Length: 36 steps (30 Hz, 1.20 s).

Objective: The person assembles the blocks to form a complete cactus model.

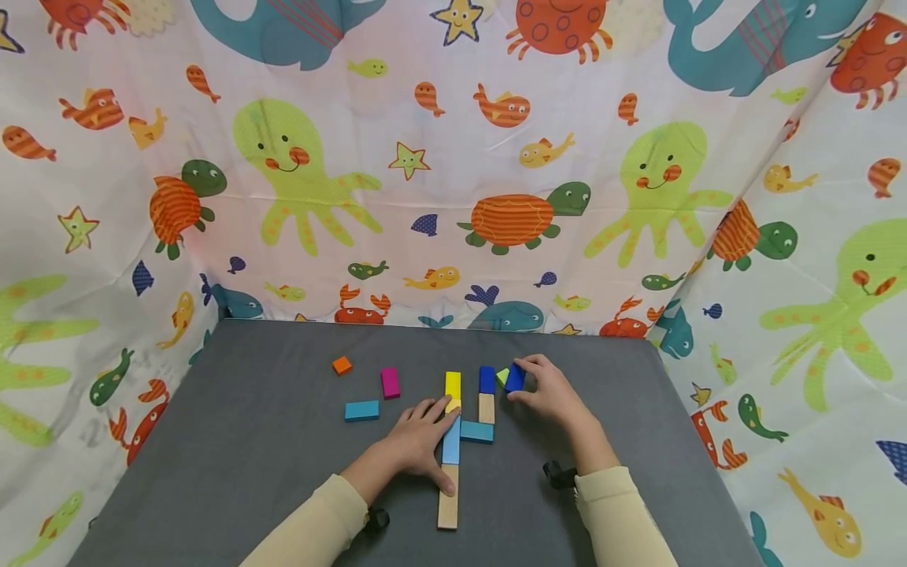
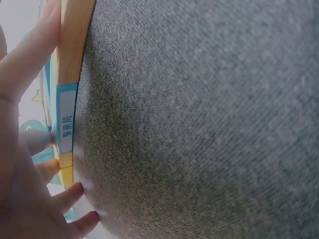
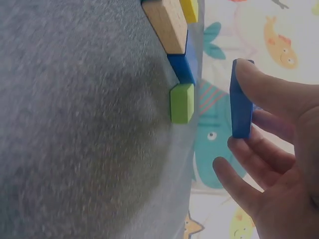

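Well to the left of the light blue block (image 1: 451,444) and farther from the person, a small orange block (image 1: 342,365) lies askew on the gray counter (image 1: 269,457). Next, left of the light blue block and slightly beyond it, a teal block (image 1: 362,411) lies crosswise. Closer on that side and farther beyond is a magenta block (image 1: 390,383). The left hand (image 1: 418,442) reaches over the light blue block's left side, its grip spread wide and clasping nothing; the thumb rests on the long wooden block (image 1: 448,512), which abuts the light blue block's near end, and the fingers reach the yellow pieces (image 1: 453,383) lined up at its far end.

Just beside the light blue block's right side lies the teal crosspiece (image 1: 477,432). Right of the light blue block and beyond it come the short wooden block (image 1: 486,409), then the dark blue block (image 1: 486,379), and slightly farther right the green block (image 1: 502,377). Past these, right of and beyond the light blue block, the right hand (image 1: 556,398) has its grip nearly closed, pinching a blue piece (image 1: 516,379) between thumb and fingers.
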Available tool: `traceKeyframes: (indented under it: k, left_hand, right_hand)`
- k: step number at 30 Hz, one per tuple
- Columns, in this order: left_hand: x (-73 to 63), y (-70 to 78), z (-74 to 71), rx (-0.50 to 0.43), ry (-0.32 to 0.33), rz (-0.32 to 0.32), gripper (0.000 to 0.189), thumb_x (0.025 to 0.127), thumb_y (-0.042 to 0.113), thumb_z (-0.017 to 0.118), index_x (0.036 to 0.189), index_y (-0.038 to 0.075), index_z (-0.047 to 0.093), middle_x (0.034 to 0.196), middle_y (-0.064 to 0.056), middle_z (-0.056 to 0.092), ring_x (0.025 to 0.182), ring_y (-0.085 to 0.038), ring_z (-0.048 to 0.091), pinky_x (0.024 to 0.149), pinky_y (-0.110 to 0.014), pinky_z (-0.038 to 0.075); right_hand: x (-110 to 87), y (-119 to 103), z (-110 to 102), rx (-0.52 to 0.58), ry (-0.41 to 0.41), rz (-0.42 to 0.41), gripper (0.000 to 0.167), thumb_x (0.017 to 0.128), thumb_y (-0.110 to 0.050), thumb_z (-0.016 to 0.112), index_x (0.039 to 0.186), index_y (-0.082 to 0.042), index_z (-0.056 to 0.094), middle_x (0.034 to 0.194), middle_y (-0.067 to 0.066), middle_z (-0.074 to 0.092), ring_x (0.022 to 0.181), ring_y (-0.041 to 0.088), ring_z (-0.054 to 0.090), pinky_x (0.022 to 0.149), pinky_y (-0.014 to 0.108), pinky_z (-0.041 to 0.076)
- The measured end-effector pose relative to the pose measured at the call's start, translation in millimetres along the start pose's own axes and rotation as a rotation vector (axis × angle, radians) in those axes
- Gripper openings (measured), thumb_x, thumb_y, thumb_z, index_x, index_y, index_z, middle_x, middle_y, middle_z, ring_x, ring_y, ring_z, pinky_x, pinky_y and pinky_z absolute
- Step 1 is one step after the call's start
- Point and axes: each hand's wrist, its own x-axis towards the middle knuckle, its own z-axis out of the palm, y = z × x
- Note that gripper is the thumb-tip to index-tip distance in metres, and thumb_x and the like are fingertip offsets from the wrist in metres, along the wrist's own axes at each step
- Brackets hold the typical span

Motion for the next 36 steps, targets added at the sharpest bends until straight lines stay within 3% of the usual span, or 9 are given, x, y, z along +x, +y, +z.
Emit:
traceKeyframes:
  k: [8, 22, 36]
  left_hand:
    - [-2.0, 2.0, -2.6, 0.0, -0.004, -0.01, 0.136, 0.062, 0.078, 0.088, 0.171, 0.027, 0.025, 0.178, -0.005, 0.016, 0.159, -0.036, 0.021, 0.126, -0.062, 0.023]
    - [-0.4, 1.2, -2.7, 0.022, -0.02, -0.009, 0.136, 0.063, 0.08, 0.087, 0.171, 0.028, 0.023, 0.179, -0.004, 0.014, 0.159, -0.036, 0.02, 0.126, -0.06, 0.023]
    - [-0.1, 0.9, -3.1, 0.016, -0.018, -0.013, 0.137, 0.062, 0.081, 0.087, 0.171, 0.028, 0.024, 0.179, -0.002, 0.013, 0.159, -0.035, 0.022, 0.125, -0.06, 0.025]
  right_hand:
    - [13.0, -7, 9, 0.004, 0.013, -0.045, 0.069, 0.093, -0.019, 0.085, 0.153, -0.001, 0.055, 0.146, 0.022, 0.055, 0.132, 0.042, 0.058, 0.109, 0.057, 0.049]
    - [43.3, -30, 16, 0.05, 0.001, 0.002, 0.067, 0.092, -0.018, 0.084, 0.151, -0.003, 0.056, 0.149, 0.021, 0.053, 0.128, 0.041, 0.058, 0.107, 0.057, 0.052]
    - [76.0, -46, 26, 0.054, -0.035, 0.014, 0.068, 0.091, -0.025, 0.086, 0.151, -0.01, 0.058, 0.157, 0.019, 0.051, 0.14, 0.043, 0.052, 0.11, 0.061, 0.047]
